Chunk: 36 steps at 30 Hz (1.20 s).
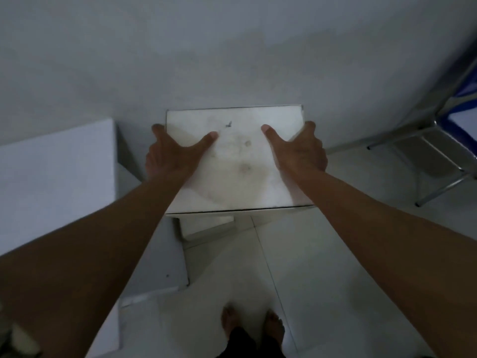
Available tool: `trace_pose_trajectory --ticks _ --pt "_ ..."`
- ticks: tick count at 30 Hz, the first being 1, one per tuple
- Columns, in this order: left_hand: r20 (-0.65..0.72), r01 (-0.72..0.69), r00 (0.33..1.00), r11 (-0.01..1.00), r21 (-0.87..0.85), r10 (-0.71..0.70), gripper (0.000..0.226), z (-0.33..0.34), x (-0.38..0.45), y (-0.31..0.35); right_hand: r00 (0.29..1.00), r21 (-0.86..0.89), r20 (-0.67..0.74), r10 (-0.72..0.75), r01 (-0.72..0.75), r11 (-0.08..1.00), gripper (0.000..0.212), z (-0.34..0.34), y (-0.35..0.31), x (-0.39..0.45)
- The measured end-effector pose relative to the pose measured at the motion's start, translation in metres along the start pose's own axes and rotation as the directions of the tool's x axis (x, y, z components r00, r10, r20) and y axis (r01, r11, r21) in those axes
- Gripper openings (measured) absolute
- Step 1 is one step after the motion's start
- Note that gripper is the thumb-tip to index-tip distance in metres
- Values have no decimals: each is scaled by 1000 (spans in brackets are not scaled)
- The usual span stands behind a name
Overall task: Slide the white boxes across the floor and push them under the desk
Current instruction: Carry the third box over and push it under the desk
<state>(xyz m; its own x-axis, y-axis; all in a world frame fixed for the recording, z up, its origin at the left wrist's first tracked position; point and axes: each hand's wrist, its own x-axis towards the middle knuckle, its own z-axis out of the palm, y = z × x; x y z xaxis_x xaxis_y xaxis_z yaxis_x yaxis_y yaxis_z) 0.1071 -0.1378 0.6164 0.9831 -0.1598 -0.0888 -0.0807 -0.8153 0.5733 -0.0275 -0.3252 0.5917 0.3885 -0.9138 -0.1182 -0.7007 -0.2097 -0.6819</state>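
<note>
Right, both hands on the white box (pixel 235 161), one per side: left hand (pixel 169 153) and right hand (pixel 300 151) each have the thumb laid flat on the lid and the fingers wrapped over the side edge, so I'm clamping it between the palms. That grip looks chosen for steering, not lifting. The box sits close to the wall (pixel 232 60), resting on another white box (pixel 206 223) or just above it, can't tell which. Lid is flat, square-cornered, matte, smudged with faint round stains and one small dark mark. A bigger white box (pixel 56 182) stands to my left. Floor (pixel 322 280) is pale smooth tile, should slide easily. Metal frame legs (pixel 436 164) to the right.
</note>
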Motion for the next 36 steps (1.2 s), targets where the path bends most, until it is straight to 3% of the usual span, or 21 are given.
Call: trace_pose_trajectory --ticks 8,13,20,27,36 --pt "-39 -152 987 982 115 158 120 -142 -37 -65 993 -7 31 -113 113 994 105 -17 -93 -107" --pt "-84 -99 990 987 124 110 119 -213 -55 -129 979 -48 51 -198 200 979 101 0 -133 -187" --pt "-135 -34 989 985 171 58 116 -298 -88 -232 922 -72 199 -332 352 933 106 41 -153 -306" --pt "-199 68 980 975 213 -25 116 -348 -147 -327 838 -79 337 -429 479 874 93 78 -147 -408" --pt "-191 146 975 975 167 -113 114 -395 -212 -438 808 -109 359 -467 534 839 93 115 -143 -528"
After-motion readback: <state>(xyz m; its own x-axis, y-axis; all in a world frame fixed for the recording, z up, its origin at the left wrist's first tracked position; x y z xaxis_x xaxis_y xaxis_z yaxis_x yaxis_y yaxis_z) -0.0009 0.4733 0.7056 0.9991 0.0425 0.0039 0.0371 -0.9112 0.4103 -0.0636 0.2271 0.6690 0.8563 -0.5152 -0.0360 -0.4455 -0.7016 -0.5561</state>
